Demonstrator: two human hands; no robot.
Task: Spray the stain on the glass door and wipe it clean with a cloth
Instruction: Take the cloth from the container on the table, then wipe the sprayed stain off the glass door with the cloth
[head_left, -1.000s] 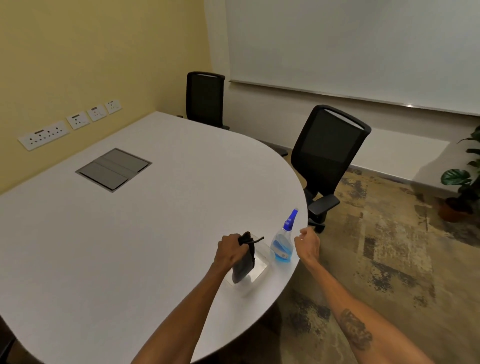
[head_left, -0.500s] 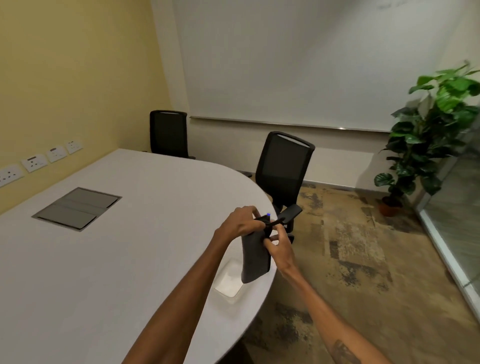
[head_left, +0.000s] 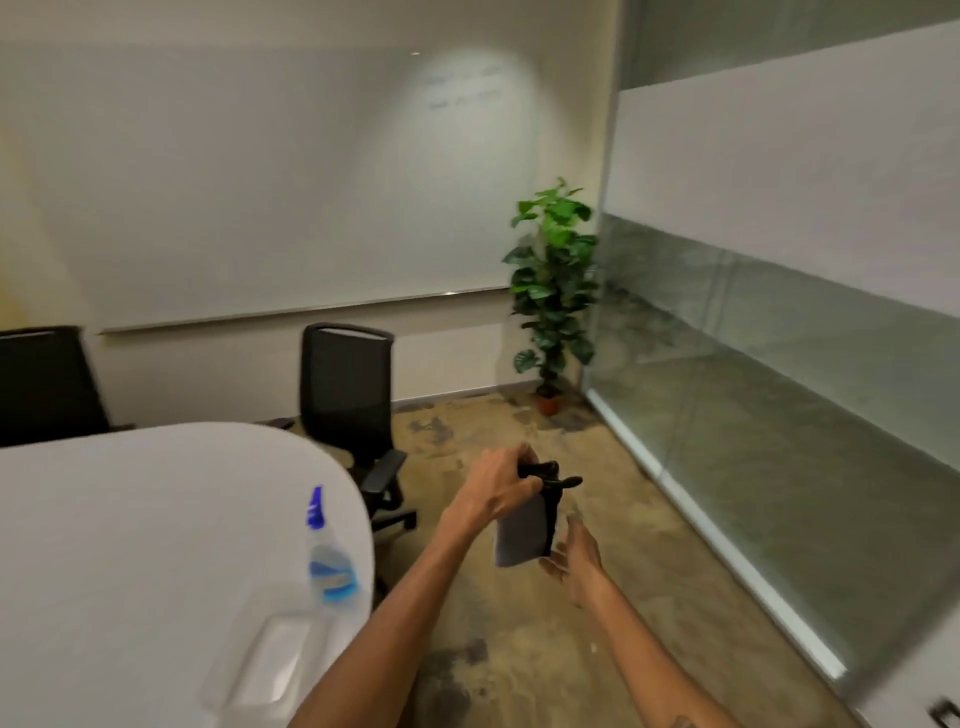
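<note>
My left hand grips the top of a dark grey cloth that hangs over the floor, off the table's right edge. My right hand is just below and to the right of the cloth, fingers spread, touching its lower edge. The spray bottle, clear with blue liquid and a blue nozzle, stands upright near the white table's right edge, apart from both hands. A glass wall with a frosted band runs along the right. No stain is discernible on it.
A clear plastic tray lies on the table near its front edge. Two black office chairs stand behind the table. A potted plant fills the far corner. Patterned carpet stretches between table and glass.
The view has swung right toward the glass wall. The cloth has moved off the table over the floor. My right hand dropped from the cloth's top to its lower edge.
</note>
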